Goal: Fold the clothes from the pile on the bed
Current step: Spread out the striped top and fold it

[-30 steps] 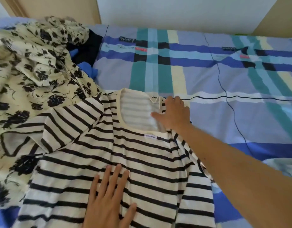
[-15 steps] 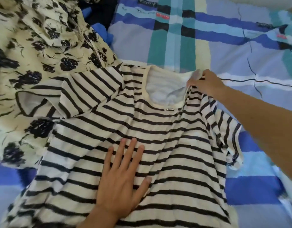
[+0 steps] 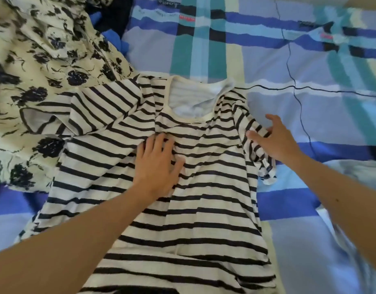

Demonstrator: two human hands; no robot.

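Observation:
A white T-shirt with dark stripes (image 3: 195, 209) lies spread on the bed, neckline toward the far side. My left hand (image 3: 156, 164) presses flat on its chest with fingers spread. My right hand (image 3: 274, 139) rests on the shirt's right sleeve, fingers spread and lightly bent, thumb on the striped cloth. The right sleeve is bunched under that hand. The left sleeve lies spread out over the pile.
A cream garment with dark floral print (image 3: 41, 71) is heaped at the left, with dark and blue clothes (image 3: 113, 24) behind it. The checked blue, teal and yellow bedsheet (image 3: 310, 102) stretches to the right and far side.
My right hand has let go of the collar and moved down to the right sleeve. My left hand slid up the shirt from the belly to the chest.

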